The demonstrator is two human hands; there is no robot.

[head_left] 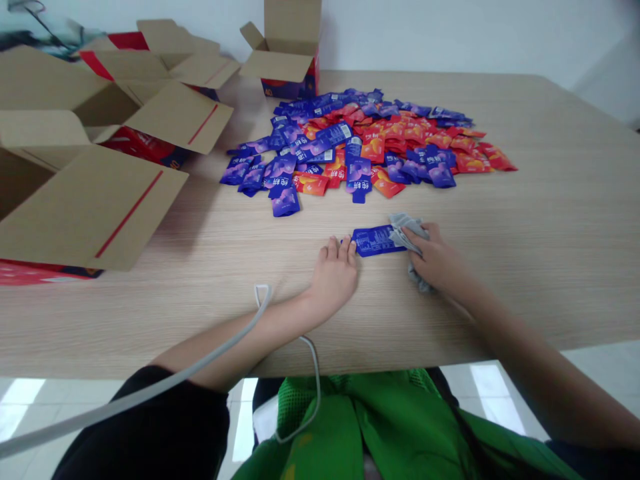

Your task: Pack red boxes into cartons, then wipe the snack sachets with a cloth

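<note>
- Here, in the head view: left hand [336, 277] palm-down, fingertips at the narrow end of a blue packet [376, 241]; can't tell whether gripping.
- Right hand [439, 259] angled inward, clutching a gray cloth [403, 229] over its other end.
- Packet flat, in from the front edge of the table [540, 233].

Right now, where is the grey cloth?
In the head view, the grey cloth is right of centre, in the right hand, over the right end of the single blue packet near the left fingertips.
</note>
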